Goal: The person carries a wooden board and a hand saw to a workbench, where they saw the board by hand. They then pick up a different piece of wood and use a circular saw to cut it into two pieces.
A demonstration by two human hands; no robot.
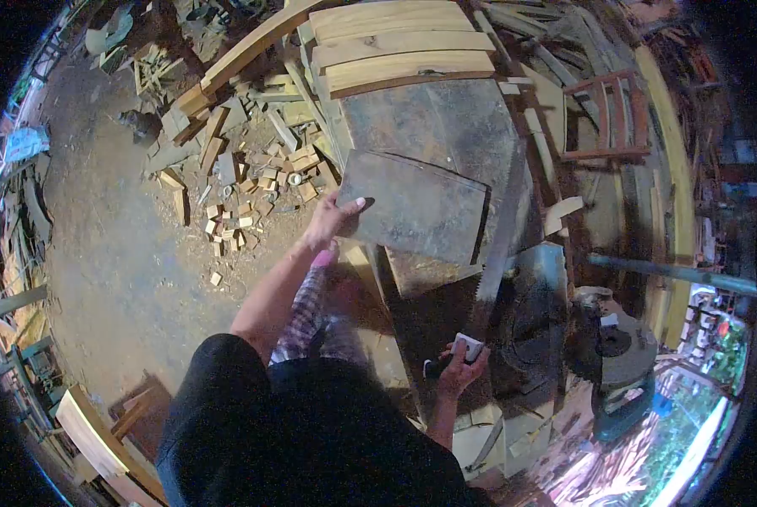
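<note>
My left hand (334, 220) grips the left edge of a flat, grey rectangular board (420, 203), thumb on top and the other fingers out of sight beneath. The board lies tilted across a worn, dark tabletop (429, 110). Lower right, my right hand (459, 372) is closed around the pale and black handle of a handsaw (501, 237). Its long, toothed blade points away from me, running past the board's right end.
Three light planks (404, 42) lie across the table's far end. Wood offcuts (251, 190) litter the floor to the left. A machine with a round blade (617, 342) stands at the right, near a reddish wooden frame (606, 114). Long timber (670, 169) lines the right side.
</note>
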